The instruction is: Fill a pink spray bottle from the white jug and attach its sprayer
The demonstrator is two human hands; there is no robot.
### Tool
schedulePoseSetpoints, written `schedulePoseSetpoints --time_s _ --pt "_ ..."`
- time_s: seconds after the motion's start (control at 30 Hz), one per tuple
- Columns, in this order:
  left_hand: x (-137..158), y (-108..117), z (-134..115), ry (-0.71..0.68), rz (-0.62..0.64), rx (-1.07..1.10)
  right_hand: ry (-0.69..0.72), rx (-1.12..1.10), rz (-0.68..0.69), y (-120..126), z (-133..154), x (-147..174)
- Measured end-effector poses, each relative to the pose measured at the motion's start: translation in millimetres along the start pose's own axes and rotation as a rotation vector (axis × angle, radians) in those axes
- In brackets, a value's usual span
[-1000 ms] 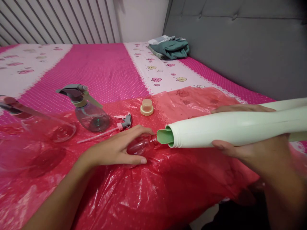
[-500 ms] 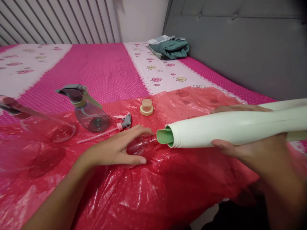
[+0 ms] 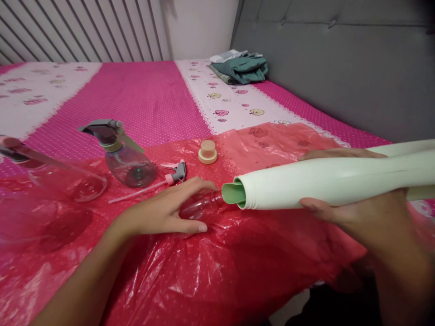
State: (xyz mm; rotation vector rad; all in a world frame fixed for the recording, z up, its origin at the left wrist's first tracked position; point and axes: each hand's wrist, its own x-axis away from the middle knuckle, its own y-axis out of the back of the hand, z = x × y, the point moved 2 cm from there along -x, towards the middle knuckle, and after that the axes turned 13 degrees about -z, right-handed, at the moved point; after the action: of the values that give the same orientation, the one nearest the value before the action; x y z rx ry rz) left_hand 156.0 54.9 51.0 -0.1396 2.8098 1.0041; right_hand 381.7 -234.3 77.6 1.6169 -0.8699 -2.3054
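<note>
My left hand (image 3: 170, 208) is wrapped around a small clear bottle (image 3: 199, 207), which stands on red plastic sheeting; its open neck points toward the right. Tipped nearly level, a large pale green jug (image 3: 326, 181) has its green pouring spout (image 3: 233, 193) right at the neck of that bottle. My right hand (image 3: 350, 203) grips the jug from below and behind, with the thumb on the near side. No liquid can be made out at the spout. Beyond my left hand lies a loose trigger sprayer head (image 3: 175, 175) with its pink tube. A cream cap (image 3: 207, 152) sits behind the bottle.
Two spray bottles stand at the left: one with a grey head (image 3: 131, 165), the other a clear pinkish one (image 3: 74, 179). Red plastic sheeting (image 3: 190, 280) covers the near part of a pink bedspread (image 3: 136, 95). Folded clothes (image 3: 239, 68) lie by the grey headboard (image 3: 322, 68).
</note>
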Motion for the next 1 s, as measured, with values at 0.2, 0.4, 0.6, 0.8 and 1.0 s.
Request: schedulePoseSetpoints --time_s 0.2,0.4,0.6,0.8,1.0 --pt "-0.1 -0.9 0.2 -0.014 -0.004 0.003 0.004 0.008 -0.001 0.5 0.9 0.0" --pt "-0.7 -1.1 -0.6 -0.008 -0.011 -0.006 0.013 0.011 -0.019 1.6 1.8 -0.4" --pt "0.2 -1.5 0.9 -0.015 -0.003 -0.006 0.019 0.017 -0.005 1.3 0.9 -0.7" --pt "-0.8 -1.7 -0.5 -0.018 -0.006 0.0 0.031 0.013 -0.011 1.4 1.8 -1.3" --pt "-1.5 -1.2 -1.0 -0.002 -0.004 -0.007 0.038 0.025 -0.006 0.7 0.8 -1.0"
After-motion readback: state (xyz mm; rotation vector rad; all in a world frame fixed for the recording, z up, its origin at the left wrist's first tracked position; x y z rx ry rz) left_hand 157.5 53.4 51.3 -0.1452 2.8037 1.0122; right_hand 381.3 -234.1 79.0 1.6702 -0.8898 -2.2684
